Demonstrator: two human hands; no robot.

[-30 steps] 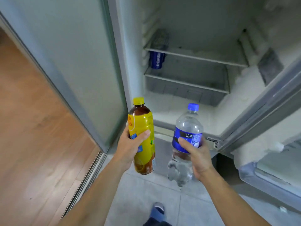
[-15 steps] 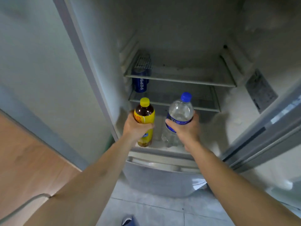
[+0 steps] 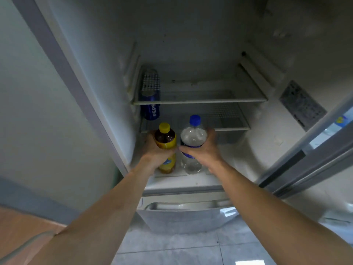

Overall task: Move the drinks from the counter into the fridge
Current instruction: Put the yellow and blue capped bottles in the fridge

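Both hands gripping: left hand holds tea bottle, right hand water bottle, upright, side by side on fridge floor.

Left hand gripping tea bottle, right hand gripping water bottle, both reaching into fridge. Bottles standing upright side by side, just apart, bases sitting on fridge floor (near front edge). Lower shelf lying just behind and above hands; upper shelf sitting above that. Can standing on lower shelf, behind and left of left hand. Drawer lying below both wrists. Open door hanging right of right hand.
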